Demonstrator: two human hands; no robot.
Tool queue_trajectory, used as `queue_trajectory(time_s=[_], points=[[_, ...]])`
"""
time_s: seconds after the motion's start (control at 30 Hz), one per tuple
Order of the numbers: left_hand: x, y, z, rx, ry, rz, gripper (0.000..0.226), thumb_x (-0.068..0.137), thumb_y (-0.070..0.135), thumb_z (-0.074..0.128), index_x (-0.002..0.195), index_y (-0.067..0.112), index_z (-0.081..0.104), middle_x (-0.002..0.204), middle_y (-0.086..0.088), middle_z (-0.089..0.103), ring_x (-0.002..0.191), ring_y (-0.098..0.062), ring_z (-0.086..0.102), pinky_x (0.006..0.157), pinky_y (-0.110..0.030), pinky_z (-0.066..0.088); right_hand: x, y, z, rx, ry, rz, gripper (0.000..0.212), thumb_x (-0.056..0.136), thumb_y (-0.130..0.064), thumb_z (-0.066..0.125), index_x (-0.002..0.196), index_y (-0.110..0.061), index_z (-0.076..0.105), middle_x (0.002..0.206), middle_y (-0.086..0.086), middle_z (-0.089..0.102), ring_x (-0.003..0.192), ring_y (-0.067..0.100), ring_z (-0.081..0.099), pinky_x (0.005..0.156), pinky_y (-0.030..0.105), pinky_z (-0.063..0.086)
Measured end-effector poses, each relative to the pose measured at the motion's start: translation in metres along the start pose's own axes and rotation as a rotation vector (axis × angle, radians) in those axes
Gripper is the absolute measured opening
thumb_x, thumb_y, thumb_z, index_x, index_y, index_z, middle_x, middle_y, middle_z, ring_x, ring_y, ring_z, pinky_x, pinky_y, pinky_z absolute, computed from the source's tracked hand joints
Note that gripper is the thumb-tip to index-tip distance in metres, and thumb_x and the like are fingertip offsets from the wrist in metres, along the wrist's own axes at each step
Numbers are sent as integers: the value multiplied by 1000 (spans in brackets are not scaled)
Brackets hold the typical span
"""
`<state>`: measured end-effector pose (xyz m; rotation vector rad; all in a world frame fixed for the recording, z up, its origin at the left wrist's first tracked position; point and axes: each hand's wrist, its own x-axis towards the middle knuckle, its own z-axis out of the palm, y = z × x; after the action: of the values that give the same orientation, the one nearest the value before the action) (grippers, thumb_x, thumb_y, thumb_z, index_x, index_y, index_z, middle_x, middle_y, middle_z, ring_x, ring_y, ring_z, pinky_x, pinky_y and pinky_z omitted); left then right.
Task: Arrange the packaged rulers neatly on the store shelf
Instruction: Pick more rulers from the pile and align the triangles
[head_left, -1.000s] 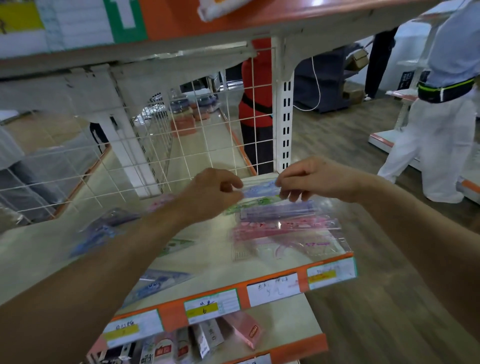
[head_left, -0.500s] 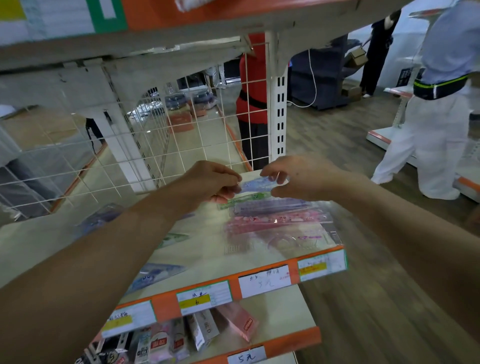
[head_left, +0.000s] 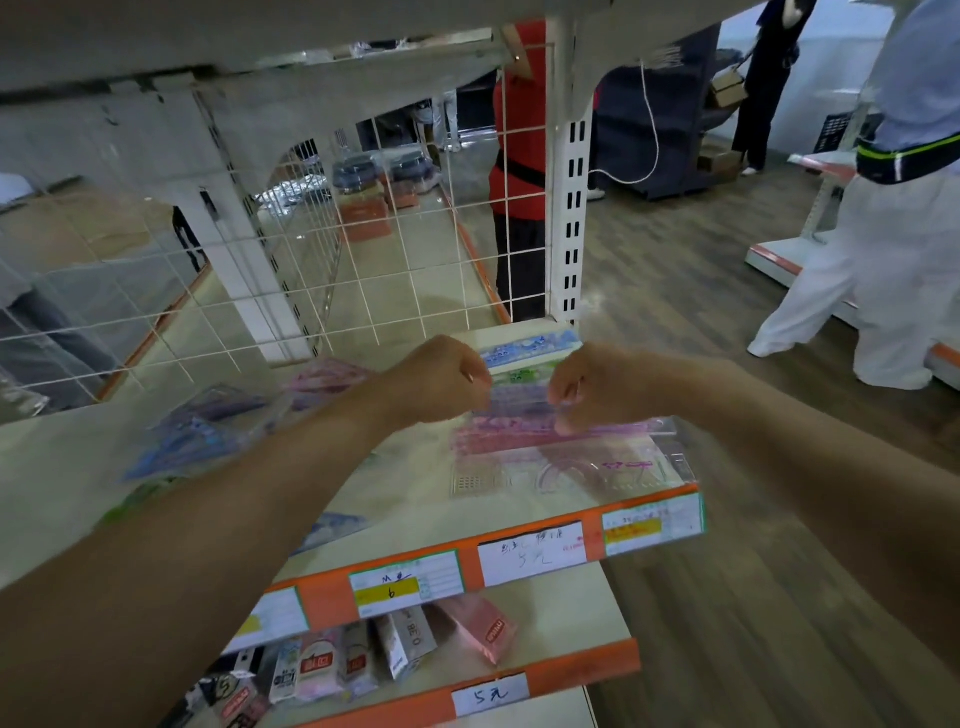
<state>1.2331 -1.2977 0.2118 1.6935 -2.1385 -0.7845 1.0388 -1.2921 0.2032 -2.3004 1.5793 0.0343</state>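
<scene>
Item: purple ruler pack (head_left: 519, 406), lying in front of the white post (head_left: 571, 208); our left hand (head_left: 441, 384) and right hand (head_left: 592, 387) pinch its ends.

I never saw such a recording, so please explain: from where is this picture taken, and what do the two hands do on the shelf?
There is no machine. A person wears a camera on the head, so you look down along their arms. The left hand and right hand reach over a store shelf. At its right end packaged rulers lie in a row: a blue pack at the back, a green pack, a purple pack, a pink pack and a clear set in front. Both hands seem to pinch the purple pack, though blur hides the grip. Loose packs lie further left.
</scene>
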Motion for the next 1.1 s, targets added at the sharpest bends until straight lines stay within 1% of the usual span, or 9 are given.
queue_trajectory(time_s=[0.13,0.3,0.33,0.47,0.57,0.67,0.77,0.97,1.1], points=[[4,1,6,81,-30,40,22,83,10,66,105,7,71,95,-4,65,86,-15,59,74,-20,43,1,-1,12,-109,26,3,36,78,-34,69,113,-30,62,107,-6,59,95,16,57,88,34,50],[6,2,1,34,-25,36,21,86,7,62,105,5,71,94,-4,64,81,-13,57,58,-14,43,3,2,12,-44,33,-42,13,81,-21,63,88,-31,65,81,-15,55,83,13,54,68,19,40],[6,2,-1,13,-13,30,20,87,6,61,104,4,71,93,-3,64,78,-12,56,56,-13,43,3,2,10,-22,54,-65,17,83,-16,59,83,-30,68,78,-16,56,80,13,54,65,16,38],[8,1,-5,-30,76,29,19,88,8,57,100,5,72,90,-3,64,69,-4,53,56,-13,41,3,1,-3,48,175,-102,21,89,-12,55,99,-14,74,96,-3,70,85,11,59,79,21,46],[9,-1,-8,-64,152,21,20,90,13,56,98,5,72,94,-9,69,79,-15,59,74,-27,49,7,3,-15,-23,282,-113,22,91,-15,55,106,-17,71,108,-3,66,89,6,53,78,20,40],[10,-3,-9,-31,200,4,21,90,16,55,96,5,72,95,-11,70,80,-18,60,73,-28,47,14,6,-16,-108,381,-87,23,95,-20,52,110,-21,69,112,-5,61,101,13,56,79,25,44],[10,-5,-8,6,188,-15,21,90,17,55,98,7,72,98,-8,70,88,-21,62,77,-29,47,21,7,1,-94,439,-137,25,93,-13,54,110,-18,72,110,1,63,99,21,61,82,36,51],[8,-11,-5,26,165,-7,18,88,17,59,96,10,73,99,-5,69,90,-19,62,80,-30,48,17,12,20,-66,301,-146,26,93,-21,52,112,-26,70,108,-2,60,99,16,58,87,37,49],[6,-9,-2,23,54,20,29,83,20,70,111,11,68,104,-5,65,92,-17,59,77,-24,44,17,13,17,-55,261,-127,23,91,-23,54,104,-27,72,99,-8,55,97,16,58,86,36,49]])
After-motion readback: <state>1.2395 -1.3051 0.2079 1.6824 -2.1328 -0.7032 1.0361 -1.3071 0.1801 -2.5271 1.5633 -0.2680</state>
